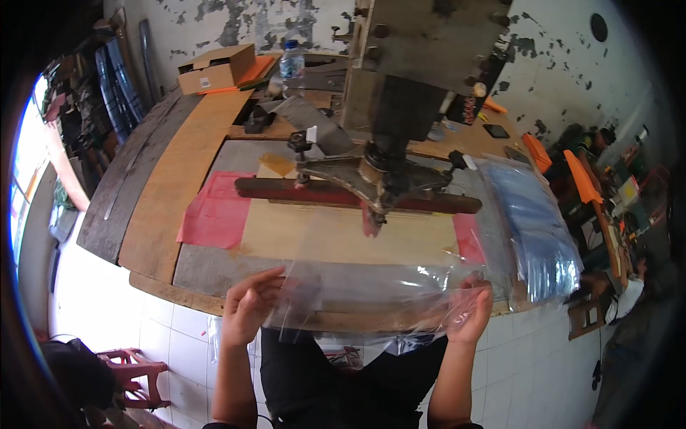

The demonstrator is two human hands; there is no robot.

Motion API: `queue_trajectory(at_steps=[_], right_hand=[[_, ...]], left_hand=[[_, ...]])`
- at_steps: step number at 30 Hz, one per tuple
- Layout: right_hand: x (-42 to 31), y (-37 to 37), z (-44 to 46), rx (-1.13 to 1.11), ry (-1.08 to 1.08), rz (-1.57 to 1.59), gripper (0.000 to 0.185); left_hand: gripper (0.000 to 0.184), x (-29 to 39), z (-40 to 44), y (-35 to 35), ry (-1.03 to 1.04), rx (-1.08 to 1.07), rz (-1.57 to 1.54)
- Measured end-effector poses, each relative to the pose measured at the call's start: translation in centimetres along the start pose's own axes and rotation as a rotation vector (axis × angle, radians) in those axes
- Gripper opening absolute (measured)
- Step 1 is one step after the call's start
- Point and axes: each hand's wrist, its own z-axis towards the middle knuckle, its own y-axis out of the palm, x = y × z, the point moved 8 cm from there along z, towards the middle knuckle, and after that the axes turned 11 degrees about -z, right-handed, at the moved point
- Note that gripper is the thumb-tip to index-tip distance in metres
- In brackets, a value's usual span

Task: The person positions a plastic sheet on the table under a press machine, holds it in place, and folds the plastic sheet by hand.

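Note:
A clear plastic sheet (pixel 357 293) stretches between my two hands at the table's front edge, above my lap. My left hand (pixel 251 304) pinches its left edge, thumb and fingers curled. At the other end my right hand (pixel 471 311) grips a bunched part of the plastic. Just beyond the sheet is a cream-coloured pad (pixel 314 239) with pink patches (pixel 216 214) at its ends. Over the pad sits the long dark red bar (pixel 329 195) of a press, hung from a metal bracket (pixel 371 171). Whether the plastic is a bag or a single layer, I cannot tell.
A stack of clear plastic bags (pixel 532 229) lies to the right of the pad. Behind stand a cardboard box (pixel 216 68) and a water bottle (pixel 291 68). The press column (pixel 421 57) rises centrally. A red stool (pixel 136 375) is at lower left; another person works at far right.

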Motion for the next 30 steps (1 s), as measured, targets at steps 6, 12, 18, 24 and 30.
queue_trajectory(at_steps=[6,12,18,24,30], right_hand=[[-5.4,-3.6,-0.7,-0.254,-0.025,0.522,0.031],[-10.7,-9.6,-1.7,0.009,-0.146,0.555,0.031],[-13.6,-7.1,-3.9,0.265,-0.262,0.372,0.030],[-15.1,-4.5,-7.2,0.191,-0.474,0.273,0.046],[-15.4,-4.5,-8.1,0.110,-0.472,0.339,0.064]], left_hand=[[0.079,2.0,-2.6,2.5,0.290,0.141,0.422],[0.065,-4.4,-5.9,9.8,0.278,-0.171,0.579],[0.073,-10.7,-6.9,19.4,0.115,-0.528,0.754],[0.077,-12.8,-6.9,18.9,0.046,-0.360,0.530],[0.073,-16.0,-8.2,19.2,-0.104,-0.380,0.703]])
